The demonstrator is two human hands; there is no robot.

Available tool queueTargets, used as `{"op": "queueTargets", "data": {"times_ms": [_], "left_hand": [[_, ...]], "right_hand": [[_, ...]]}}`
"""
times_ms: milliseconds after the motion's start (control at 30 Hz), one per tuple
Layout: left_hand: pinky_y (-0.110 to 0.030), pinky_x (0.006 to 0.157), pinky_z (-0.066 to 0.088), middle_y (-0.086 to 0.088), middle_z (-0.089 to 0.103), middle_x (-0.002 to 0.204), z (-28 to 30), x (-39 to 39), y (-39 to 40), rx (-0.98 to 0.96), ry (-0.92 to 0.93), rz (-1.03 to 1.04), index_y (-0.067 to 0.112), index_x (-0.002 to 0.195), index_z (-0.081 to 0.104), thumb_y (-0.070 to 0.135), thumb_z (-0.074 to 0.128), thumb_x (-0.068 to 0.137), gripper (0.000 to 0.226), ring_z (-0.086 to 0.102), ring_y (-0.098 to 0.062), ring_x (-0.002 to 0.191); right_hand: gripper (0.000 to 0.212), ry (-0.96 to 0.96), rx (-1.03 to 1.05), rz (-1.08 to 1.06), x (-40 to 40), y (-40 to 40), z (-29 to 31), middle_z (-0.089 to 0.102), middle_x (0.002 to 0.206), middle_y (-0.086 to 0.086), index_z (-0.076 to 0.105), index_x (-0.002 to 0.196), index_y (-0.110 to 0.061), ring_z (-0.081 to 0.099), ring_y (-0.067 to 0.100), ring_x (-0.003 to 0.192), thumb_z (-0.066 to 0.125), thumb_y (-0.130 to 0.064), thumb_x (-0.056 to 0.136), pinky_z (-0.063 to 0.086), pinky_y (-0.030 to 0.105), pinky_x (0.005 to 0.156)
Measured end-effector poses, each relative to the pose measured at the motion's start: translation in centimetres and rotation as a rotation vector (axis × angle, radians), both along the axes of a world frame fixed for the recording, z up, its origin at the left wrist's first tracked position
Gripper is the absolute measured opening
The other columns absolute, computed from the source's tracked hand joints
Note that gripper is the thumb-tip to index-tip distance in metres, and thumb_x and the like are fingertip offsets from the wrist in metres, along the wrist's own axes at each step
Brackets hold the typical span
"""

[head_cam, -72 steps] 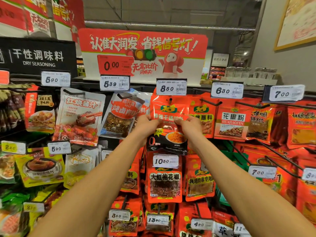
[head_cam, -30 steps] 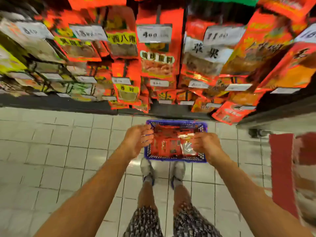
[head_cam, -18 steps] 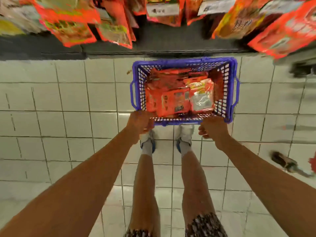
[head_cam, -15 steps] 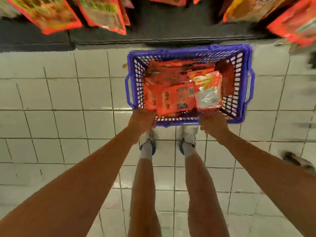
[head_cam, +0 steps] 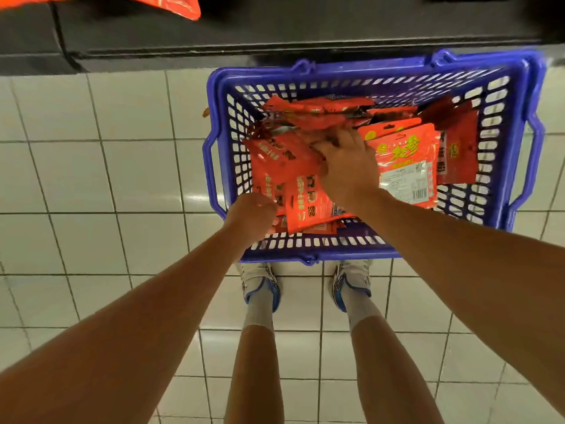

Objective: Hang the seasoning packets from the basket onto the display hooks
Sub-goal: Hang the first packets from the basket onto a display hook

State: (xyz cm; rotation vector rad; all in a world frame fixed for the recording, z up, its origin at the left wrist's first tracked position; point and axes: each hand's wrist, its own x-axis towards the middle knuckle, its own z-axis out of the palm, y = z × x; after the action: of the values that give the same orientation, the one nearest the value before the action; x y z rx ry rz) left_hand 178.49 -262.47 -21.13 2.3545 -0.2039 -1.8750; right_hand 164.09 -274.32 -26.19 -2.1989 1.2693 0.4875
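My right hand [head_cam: 347, 166] is down inside the basket [head_cam: 519, 142], palm down over the pile of seasoning packets [head_cam: 305, 197]. Its fingers are bent and lie on the red packets near the middle of the basket, but I cannot tell whether they have closed on one or only rest there; the fingertips are blurred against the foil. My left hand [head_cam: 252, 217] sits at the near left corner of the basket, just over the rim, with the fingers curled in. I cannot tell if it grips the rim, a packet edge or nothing at all.

The packets are all in the basket. Under and left of my right hand lie several red ones, overlapping and tilted. Right of that hand lies a larger red packet with yellow lettering [head_cam: 403, 163], with a white label panel on its near half. A darker red packet [head_cam: 458, 151] leans against the basket's right wall. More red packets are heaped along the basket's far side.

The basket is blue plastic with slotted walls and stands on the white tiled floor [head_cam: 91, 179]. My shoes [head_cam: 261, 281] are just on its near side. Beyond its far side runs the dark base of the shelf [head_cam: 275, 29], with one red hanging packet [head_cam: 171, 4] above it, far left of the basket.
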Motion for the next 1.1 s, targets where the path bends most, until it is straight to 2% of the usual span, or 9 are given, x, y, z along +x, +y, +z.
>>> {"op": "queueTargets", "data": {"times_ms": [100, 200, 333, 433, 533, 700, 833, 933, 1100], "left_hand": [[-0.048, 0.089, 0.06, -0.015, 0.073, 0.111, -0.2, 0.6, 0.3, -0.078, -0.021, 0.011, 0.022, 0.105, 0.067, 0.007, 0.057, 0.096, 0.021, 0.072, -0.025, 0.092], [-0.044, 0.09, 0.058, -0.007, 0.071, 0.12, 0.5, 1.0, -0.1, -0.226, -0.044, 0.116, 0.03, 0.115, 0.062, 0.009, 0.07, 0.088, 0.035, 0.068, -0.019, 0.095], [-0.043, 0.095, 0.052, 0.012, 0.075, 0.11, 1.9, 1.0, -1.6, -0.323, 0.056, 0.34, 0.055, 0.101, 0.067, 0.025, 0.079, 0.068, 0.047, 0.07, -0.015, 0.106], [-0.04, 0.097, 0.05, 0.009, 0.076, 0.11, 2.0, 0.7, -1.7, -0.354, 0.1, 0.462, 0.037, 0.106, 0.074, 0.031, 0.081, 0.07, 0.036, 0.069, -0.012, 0.107], [-0.033, 0.085, 0.051, 0.009, 0.076, 0.106, 2.0, 0.3, -1.8, -0.371, 0.04, 0.554, 0.021, 0.111, 0.067, 0.041, 0.084, 0.062, 0.055, 0.072, -0.009, 0.1], [-0.039, 0.085, 0.061, -0.001, 0.075, 0.115, 2.1, 1.5, -1.5, -0.465, 0.122, 0.607, 0.017, 0.132, 0.055, 0.027, 0.085, 0.068, 0.072, 0.074, -0.02, 0.103], [-0.056, 0.091, 0.058, -0.01, 0.077, 0.106, 2.2, 2.5, -0.2, -0.424, 0.136, 0.569, 0.011, 0.116, 0.067, 0.007, 0.075, 0.067, 0.05, 0.074, -0.035, 0.101], [-0.051, 0.086, 0.059, -0.004, 0.079, 0.098, 1.9, 2.6, 0.7, -0.376, 0.081, 0.573, 0.022, 0.104, 0.07, -0.001, 0.071, 0.069, 0.041, 0.075, -0.033, 0.097], [-0.04, 0.069, 0.061, 0.0, 0.079, 0.089, 1.1, 3.0, 1.9, -0.327, 0.062, 0.602, 0.025, 0.101, 0.067, 0.0, 0.068, 0.074, 0.037, 0.078, -0.023, 0.08]], "right_hand": [[0.034, -0.279, 0.068, -0.156, -0.1, -0.2, 1.8, 0.066, 0.128, 0.004, 0.07, 0.127, -0.022, 0.062, 0.026, 0.114, 0.054, -0.013, 0.098, 0.047, 0.043, 0.103], [0.021, -0.451, 0.139, -0.254, -0.9, -0.6, 4.3, 0.068, 0.11, 0.012, 0.074, 0.106, -0.005, 0.064, 0.026, 0.093, 0.053, -0.006, 0.099, 0.051, 0.036, 0.084], [0.023, -0.573, 0.514, -0.503, -1.3, -1.8, 6.8, 0.071, 0.096, 0.004, 0.068, 0.095, -0.014, 0.067, 0.01, 0.085, 0.05, -0.004, 0.102, 0.051, 0.027, 0.082], [0.027, -0.558, 0.775, -0.709, -0.8, -3.0, 7.5, 0.077, 0.089, -0.012, 0.072, 0.093, -0.02, 0.071, 0.002, 0.085, 0.051, -0.006, 0.102, 0.052, 0.026, 0.081], [0.025, -0.551, 0.863, -0.794, 0.1, -3.9, 7.4, 0.076, 0.094, -0.006, 0.072, 0.093, -0.016, 0.07, 0.013, 0.098, 0.051, -0.003, 0.1, 0.051, 0.042, 0.098], [0.033, -0.645, 1.09, -0.865, 1.0, -4.5, 7.4, 0.078, 0.087, -0.005, 0.072, 0.089, -0.017, 0.073, 0.016, 0.09, 0.045, -0.002, 0.1, 0.054, 0.04, 0.086], [0.02, -0.353, 0.669, -0.605, 1.1, -3.4, 5.7, 0.075, 0.087, -0.007, 0.069, 0.09, -0.012, 0.068, 0.009, 0.082, 0.054, 0.0, 0.096, 0.051, 0.031, 0.077], [0.034, -0.155, 0.112, -0.35, 0.7, -3.8, 3.4, 0.065, 0.123, 0.009, 0.061, 0.123, -0.013, 0.059, 0.026, 0.112, 0.063, -0.007, 0.089, 0.052, 0.037, 0.092], [0.058, 0.142, 0.012, 0.068, 1.3, -3.9, 0.4, 0.041, 0.145, 0.012, 0.044, 0.144, -0.024, 0.033, 0.037, 0.138, 0.067, -0.027, 0.091, 0.042, 0.055, 0.105]]}}
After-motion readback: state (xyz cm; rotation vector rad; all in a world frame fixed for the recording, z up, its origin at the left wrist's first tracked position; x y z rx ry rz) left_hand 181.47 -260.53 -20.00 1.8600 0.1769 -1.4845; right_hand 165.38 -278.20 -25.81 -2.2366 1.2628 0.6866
